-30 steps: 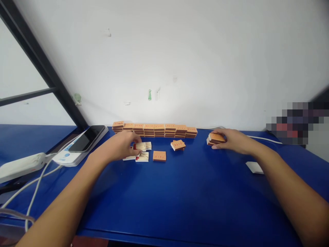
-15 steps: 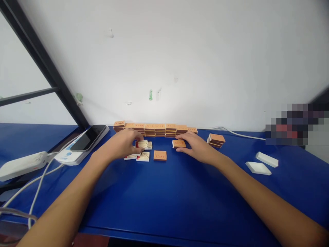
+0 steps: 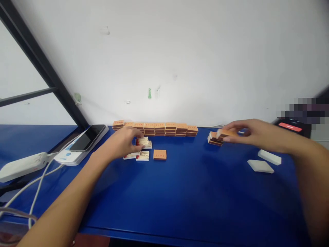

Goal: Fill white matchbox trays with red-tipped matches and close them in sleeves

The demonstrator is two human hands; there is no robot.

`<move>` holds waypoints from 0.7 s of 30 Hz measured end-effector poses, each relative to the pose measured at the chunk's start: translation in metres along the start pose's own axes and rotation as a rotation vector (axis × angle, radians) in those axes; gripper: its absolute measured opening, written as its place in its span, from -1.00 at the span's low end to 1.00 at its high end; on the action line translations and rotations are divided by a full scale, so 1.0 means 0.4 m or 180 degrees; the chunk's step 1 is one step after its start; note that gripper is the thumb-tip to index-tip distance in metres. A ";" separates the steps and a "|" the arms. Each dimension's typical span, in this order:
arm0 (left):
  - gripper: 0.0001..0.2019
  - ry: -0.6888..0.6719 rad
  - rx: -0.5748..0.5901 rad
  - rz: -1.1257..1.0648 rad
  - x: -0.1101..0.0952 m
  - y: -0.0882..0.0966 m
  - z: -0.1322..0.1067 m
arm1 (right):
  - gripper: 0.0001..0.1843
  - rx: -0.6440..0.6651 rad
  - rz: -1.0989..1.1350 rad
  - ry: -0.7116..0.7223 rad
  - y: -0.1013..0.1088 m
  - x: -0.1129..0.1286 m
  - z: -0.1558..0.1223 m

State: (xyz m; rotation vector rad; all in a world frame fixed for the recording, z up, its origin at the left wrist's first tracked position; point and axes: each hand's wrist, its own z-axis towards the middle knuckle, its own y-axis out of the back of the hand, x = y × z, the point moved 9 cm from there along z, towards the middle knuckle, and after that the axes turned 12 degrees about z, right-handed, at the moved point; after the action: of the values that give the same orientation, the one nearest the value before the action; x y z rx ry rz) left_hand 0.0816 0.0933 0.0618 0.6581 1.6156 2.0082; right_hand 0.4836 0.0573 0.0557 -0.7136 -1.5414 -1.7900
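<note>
Right hand [image 3: 253, 134]: pinch grip, thumb and fingers closed on a flat orange cardboard matchbox [image 3: 226, 133]. The box sticks out past the fingertips to the hand's left, with its long axis roughly left-right and about level. It's slightly blurred.

A short stack of orange matchboxes [image 3: 212, 140] sits on the blue tabletop [image 3: 195, 192], just left of and below those fingertips. The held box overlaps the stack's top right edge in view. Can't tell if it's touching or just above.

Left hand [image 3: 122, 143]: fingers narrow, closed on an open white matchbox tray of red-tipped matches [image 3: 142, 141]. The tray is at the fingertips, on the hand's right side, long axis left-right. More open match trays [image 3: 143, 156] lie just on the near side of it. Can't tell if the gripped tray is lifted or resting on them.

A lone flat orange matchbox [image 3: 159, 154] lies right of the left hand, much nearer to it than to the right hand. A long low wall of stacked orange matchboxes [image 3: 159, 129] runs just beyond the left fingertips. Two flat white pieces [image 3: 260, 166] lie on the near side of the right hand. A dark phone on a white device [image 3: 87, 137] is left of the left forearm.
</note>
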 end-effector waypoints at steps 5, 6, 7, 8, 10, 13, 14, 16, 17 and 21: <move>-0.80 0.0056 0.0066 0.0030 0.001 -0.008 0.002 | -0.51 -0.0083 -0.0256 -0.0771 0.086 -0.205 0.018; -0.80 0.0047 0.0059 0.0014 0.001 -0.006 0.002 | -0.48 -0.0075 -0.0256 -0.0818 0.077 -0.223 0.022; -0.80 0.0029 0.0048 -0.0006 -0.001 -0.003 0.002 | -0.46 -0.0039 -0.0260 -0.0833 0.063 -0.232 0.026; -0.80 0.0012 0.0037 -0.0023 -0.001 0.000 0.002 | -0.45 0.0011 -0.0259 -0.0826 0.048 -0.233 0.028; -0.80 -0.0005 0.0036 -0.0035 0.000 0.005 0.002 | -0.43 0.0082 -0.0246 -0.0775 0.028 -0.213 0.029; -0.77 0.0032 0.0010 -0.0034 0.006 0.011 -0.001 | -0.45 -0.0277 -0.0418 -0.0491 0.041 -0.127 0.020; -0.76 0.0042 -0.0017 -0.0044 0.008 0.013 -0.002 | -0.49 -0.0528 -0.0526 -0.0320 0.048 -0.082 0.013; -0.75 0.0018 -0.0091 -0.0092 0.006 0.016 -0.003 | -0.60 -0.0844 -0.0475 0.0220 0.017 0.027 -0.006; -0.75 -0.0024 -0.0123 -0.0121 0.002 0.017 -0.004 | -0.65 -0.0840 -0.0346 0.0443 -0.025 0.077 -0.015; -0.73 -0.0205 -0.0272 -0.0179 -0.021 0.015 -0.002 | -0.61 0.0222 0.0077 0.1066 -0.327 0.221 -0.041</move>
State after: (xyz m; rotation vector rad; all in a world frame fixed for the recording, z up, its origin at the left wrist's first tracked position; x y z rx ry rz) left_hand 0.0872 0.0863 0.0669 0.6320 1.4864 1.9831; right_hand 0.3266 0.0407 0.0386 -0.3736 -1.3557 -1.7264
